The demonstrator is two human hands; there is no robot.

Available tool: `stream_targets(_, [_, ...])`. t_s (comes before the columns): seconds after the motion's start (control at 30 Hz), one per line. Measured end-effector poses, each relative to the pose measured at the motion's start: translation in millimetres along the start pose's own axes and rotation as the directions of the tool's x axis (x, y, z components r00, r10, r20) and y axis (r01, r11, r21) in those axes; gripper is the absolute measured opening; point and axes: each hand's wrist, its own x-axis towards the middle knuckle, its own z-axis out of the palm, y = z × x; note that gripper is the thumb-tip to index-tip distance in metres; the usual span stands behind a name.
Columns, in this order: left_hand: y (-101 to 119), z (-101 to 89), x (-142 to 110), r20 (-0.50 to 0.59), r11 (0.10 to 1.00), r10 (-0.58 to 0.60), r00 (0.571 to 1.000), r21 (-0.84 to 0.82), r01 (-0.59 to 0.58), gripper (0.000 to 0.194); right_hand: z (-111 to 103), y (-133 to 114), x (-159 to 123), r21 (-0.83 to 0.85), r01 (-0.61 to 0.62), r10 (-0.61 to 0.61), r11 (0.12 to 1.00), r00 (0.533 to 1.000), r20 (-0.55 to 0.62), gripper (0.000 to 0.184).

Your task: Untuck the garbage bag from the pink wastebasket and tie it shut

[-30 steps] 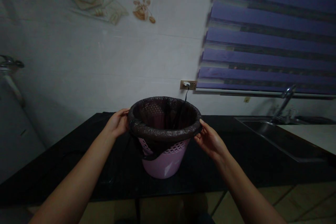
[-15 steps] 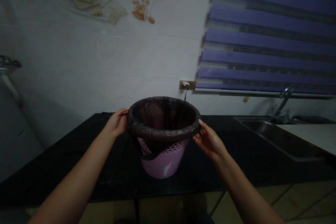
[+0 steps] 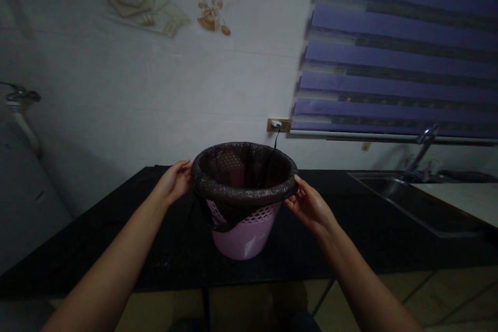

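A pink plastic trash bin [image 3: 241, 241] with a perforated upper band stands upright on the black countertop. A dark garbage bag [image 3: 245, 194] lines it and is folded over the rim, its loose edge hanging lower on the front left. My left hand [image 3: 174, 182] is at the left side of the rim, fingers stretched out and open, the fingertips right beside the bag. At the right side, my right hand [image 3: 311, 206] has its thumb on the folded bag edge and its fingers curled beneath it. The inside of the lined bin looks dark.
A steel sink [image 3: 404, 207] with a faucet [image 3: 422, 153] lies to the right. Behind the bin, a plug with a black cord sits in the wall outlet [image 3: 279, 125]. A purple striped blind [image 3: 389, 57] hangs at the upper right. The countertop [image 3: 163, 264] has a front edge below the bin.
The bin appears slightly farther right and higher in view. My left fingers overlap the rim less than before. My right hand stays at the rim.
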Motion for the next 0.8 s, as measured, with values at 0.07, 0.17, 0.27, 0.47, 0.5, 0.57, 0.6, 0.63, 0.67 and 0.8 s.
stream_targets(0.07, [-2.2,-4.3,-3.7,-0.048,0.997,0.054,0.997,0.056,-0.051,0.01,0.0,0.1,-0.1,0.002,0.001,-0.001,1.0,1.0,-0.004,0.019])
stream_targets(0.17, [-3.9,-5.9,-13.7,-0.117,0.975,0.153,0.981,0.177,-0.132,0.018,0.4,0.2,0.0,0.01,0.008,-0.008,1.0,1.0,-0.015,0.02])
stream_targets(0.27, [-4.4,-3.9,-24.6,-0.165,0.927,0.287,0.944,0.296,-0.231,0.022,0.0,1.1,0.6,0.014,0.022,-0.022,1.0,1.0,-0.006,0.021])
stream_targets(0.47, [-10.2,6.8,-50.3,-0.084,0.668,0.655,0.751,0.53,-0.522,0.026,-2.2,2.8,1.8,0.009,0.045,-0.045,0.999,0.999,0.022,0.025])
stream_targets(0.5, [-12.4,9.4,-56.1,-0.024,0.594,0.701,0.713,0.573,-0.565,0.026,-2.1,2.9,1.7,0.008,0.043,-0.043,0.999,0.999,0.024,0.026])
stream_targets(0.57, [-17.2,14.4,-68.0,0.128,0.426,0.755,0.643,0.65,-0.63,0.027,-1.6,2.8,1.3,0.012,0.039,-0.039,0.999,0.999,0.02,0.029])
stream_targets(0.6, [-19.7,16.7,-73.6,0.209,0.334,0.768,0.605,0.676,-0.657,0.026,-1.3,2.7,0.9,0.017,0.036,-0.036,0.999,0.999,0.011,0.03])
stream_targets(0.63, [-22.3,18.8,-78.6,0.291,0.24,0.769,0.569,0.693,-0.68,0.025,-0.9,2.6,0.6,0.023,0.034,-0.034,0.999,0.999,0.002,0.03])
stream_targets(0.67, [-24.8,20.7,-83.0,0.367,0.159,0.757,0.541,0.7,-0.697,0.026,-0.5,2.6,0.3,0.028,0.034,-0.034,0.999,0.999,-0.004,0.03])
stream_targets(0.8, [-34.6,26.5,-93.2,0.537,-0.029,0.695,0.478,0.685,-0.728,0.032,0.3,2.6,-0.5,0.027,0.025,-0.025,0.999,1.0,-0.007,0.026])
